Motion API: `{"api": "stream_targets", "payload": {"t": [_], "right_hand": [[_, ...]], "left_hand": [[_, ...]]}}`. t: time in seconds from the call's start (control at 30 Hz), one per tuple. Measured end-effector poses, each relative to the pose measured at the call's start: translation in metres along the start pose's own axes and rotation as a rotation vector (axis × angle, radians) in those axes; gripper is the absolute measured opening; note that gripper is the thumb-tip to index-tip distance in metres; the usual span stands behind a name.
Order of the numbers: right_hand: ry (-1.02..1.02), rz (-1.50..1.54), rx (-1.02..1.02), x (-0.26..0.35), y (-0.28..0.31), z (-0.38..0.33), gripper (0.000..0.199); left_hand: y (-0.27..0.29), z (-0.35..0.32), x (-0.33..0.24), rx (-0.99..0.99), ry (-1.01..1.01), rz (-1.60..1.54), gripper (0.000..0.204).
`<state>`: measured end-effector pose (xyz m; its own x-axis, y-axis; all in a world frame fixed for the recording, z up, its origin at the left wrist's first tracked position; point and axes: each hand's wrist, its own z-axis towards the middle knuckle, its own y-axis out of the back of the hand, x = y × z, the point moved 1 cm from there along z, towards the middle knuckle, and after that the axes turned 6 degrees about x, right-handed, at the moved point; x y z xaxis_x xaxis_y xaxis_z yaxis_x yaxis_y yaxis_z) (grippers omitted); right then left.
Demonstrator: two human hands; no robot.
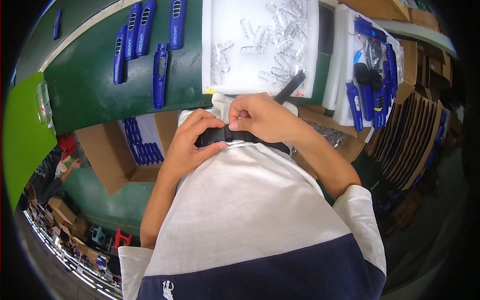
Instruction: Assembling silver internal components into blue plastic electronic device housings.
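A black strap belt with a plastic buckle [216,136] lies across the front of my white shirt at the waist. My left hand [192,137] grips the buckle's left part between thumb and fingers. From the right, my right hand [262,119] pinches the belt beside the buckle, its fingertips close to the left ones. The strap's loose end [291,87] sticks up past my right hand, over the edge of a white foam board [227,25]. Clear plastic pieces [285,37] are scattered on that board. Several blue plastic housings [160,75] lie on the green bench left of it.
An open cardboard box [102,160] with blue parts stands below the bench at left. A green panel [25,135] rises at far left, near another person [47,170]. More blue housings [355,105] and cardboard dividers [405,140] are at right.
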<state>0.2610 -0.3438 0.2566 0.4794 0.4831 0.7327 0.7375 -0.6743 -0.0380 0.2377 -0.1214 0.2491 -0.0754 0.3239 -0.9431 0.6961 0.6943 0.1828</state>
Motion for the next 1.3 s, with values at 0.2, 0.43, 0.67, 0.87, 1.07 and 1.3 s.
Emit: {"api": "stream_targets", "payload": {"t": [0.2,0.43,0.67,0.87,1.07,1.3], "right_hand": [[-0.043,0.106,-0.065,-0.020,0.006,0.006,0.011],[-0.037,0.348,0.201,-0.057,0.021,0.018,0.023],[0.273,-0.404,-0.885,-0.037,-0.016,-0.054,0.022],[-0.059,-0.002,-0.610,-0.044,-0.039,-0.083,0.026],[-0.086,-0.069,-0.460,-0.041,-0.026,-0.081,0.026],[0.098,-0.114,-0.427,-0.051,-0.029,-0.078,0.023]], "left_hand": [[0.015,0.014,0.006,0.158,0.209,-0.175,0.035],[0.014,0.043,0.022,0.338,0.262,-0.309,0.032],[0.013,0.050,0.017,0.363,0.088,-0.002,0.026],[0.011,0.055,0.024,0.413,0.093,-0.077,0.021],[0.005,0.049,0.022,0.322,0.035,-0.099,0.022],[0.002,0.040,0.024,0.189,-0.022,-0.132,0.024]]}}
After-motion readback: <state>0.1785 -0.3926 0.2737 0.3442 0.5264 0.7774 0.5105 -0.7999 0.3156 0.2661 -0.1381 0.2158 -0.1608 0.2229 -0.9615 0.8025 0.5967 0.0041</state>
